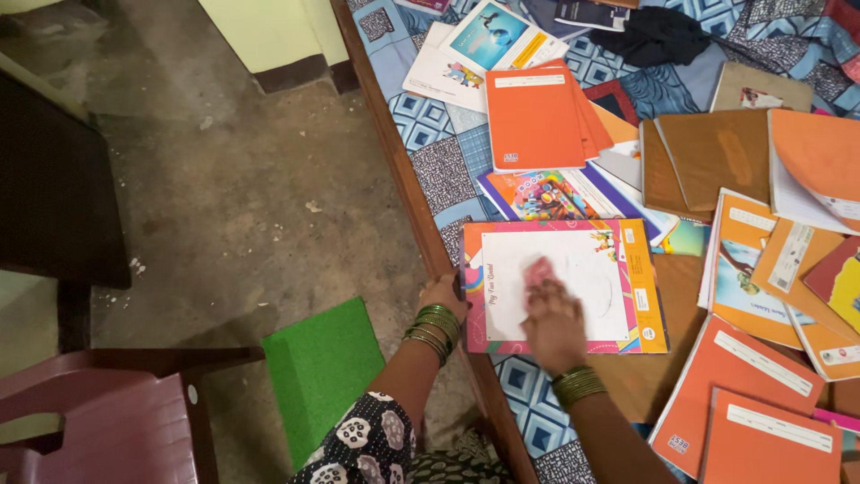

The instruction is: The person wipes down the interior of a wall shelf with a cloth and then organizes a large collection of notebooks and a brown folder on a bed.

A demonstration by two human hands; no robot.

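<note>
The left hand (442, 294) grips the colourful book's (560, 285) near-left edge to steady it while the right hand (553, 324) presses a pink cloth (538, 271) flat on its white cover.

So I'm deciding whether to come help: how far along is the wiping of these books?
Nothing looks finished for certain; no separate wiped stack shows. In hand: the right hand rubs a pink cloth over the white board book, while the left hand steadies its edge. Left: many orange notebooks and brown ones lie scattered on the bed.
</note>
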